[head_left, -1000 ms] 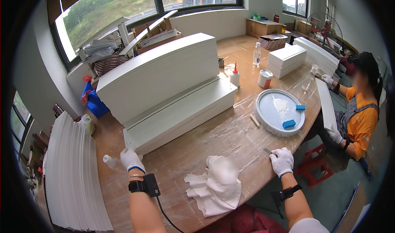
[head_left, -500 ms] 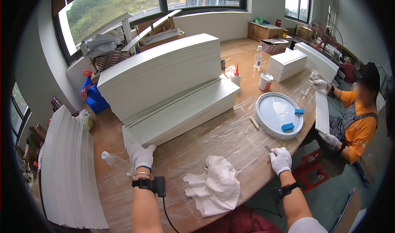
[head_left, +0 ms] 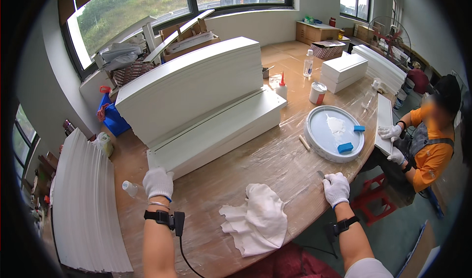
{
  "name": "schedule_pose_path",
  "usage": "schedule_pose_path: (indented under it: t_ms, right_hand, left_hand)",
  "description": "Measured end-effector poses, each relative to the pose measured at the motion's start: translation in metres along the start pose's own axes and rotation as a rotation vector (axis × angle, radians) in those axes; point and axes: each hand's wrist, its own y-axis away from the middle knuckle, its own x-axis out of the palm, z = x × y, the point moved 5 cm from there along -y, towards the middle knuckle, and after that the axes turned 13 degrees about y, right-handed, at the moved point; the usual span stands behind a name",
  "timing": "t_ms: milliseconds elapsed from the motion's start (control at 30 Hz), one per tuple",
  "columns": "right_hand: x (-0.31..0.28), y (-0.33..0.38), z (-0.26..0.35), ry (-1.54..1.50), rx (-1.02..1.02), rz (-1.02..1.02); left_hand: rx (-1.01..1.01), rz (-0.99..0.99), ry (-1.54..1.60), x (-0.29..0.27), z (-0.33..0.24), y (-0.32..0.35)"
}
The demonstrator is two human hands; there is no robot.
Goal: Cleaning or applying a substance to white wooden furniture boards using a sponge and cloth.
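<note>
My left hand point(head_left: 158, 182), in a white glove, touches the near left end of a low stack of white boards point(head_left: 221, 125). Its fingers are bunched at the board end, and their grip cannot be made out. In its glove, my right hand point(head_left: 337, 188) is closed around a small putty knife point(head_left: 321, 174), whose short blade sticks out past the fingers above the table's front edge. A crumpled white cloth point(head_left: 255, 219) lies between my forearms. Beside my left hand a clear bottle point(head_left: 130, 188) lies on its side, partly hidden.
Taller white boards point(head_left: 191, 81) stand behind the low stack; more curved boards point(head_left: 86, 204) stand at left. A round lid point(head_left: 327, 123) carries white paste and two blue blocks point(head_left: 345, 148). Near it are a stick point(head_left: 304, 142), tub point(head_left: 317, 92) and glue bottle point(head_left: 281, 90). A co-worker point(head_left: 427, 145) sits right, handling a board.
My left hand has shifted slightly left, its fingers now bunched rather than spread. My right hand has barely moved. The co-worker's upper hand has come down onto the board from the small bottle.
</note>
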Motion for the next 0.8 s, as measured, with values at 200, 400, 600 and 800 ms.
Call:
schedule_pose_path:
  t_ms: [200,400,600,800]
  right_hand:
    - [-0.041,-0.013,0.027,0.087,-0.114,0.012]
    - [-0.071,-0.024,0.196,-1.116,-0.243,0.677]
    - [0.013,0.0,0.38,-1.503,0.149,1.31]
    - [0.016,0.002,0.416,-1.811,0.464,1.241]
  left_hand:
    - [0.079,0.269,0.105,0.003,-0.018,-0.042]
    - [-0.005,0.274,0.124,0.012,-0.016,-0.078]
    - [-0.055,0.312,0.133,0.005,-0.025,-0.076]
    - [-0.1,0.354,0.169,-0.005,-0.029,-0.063]
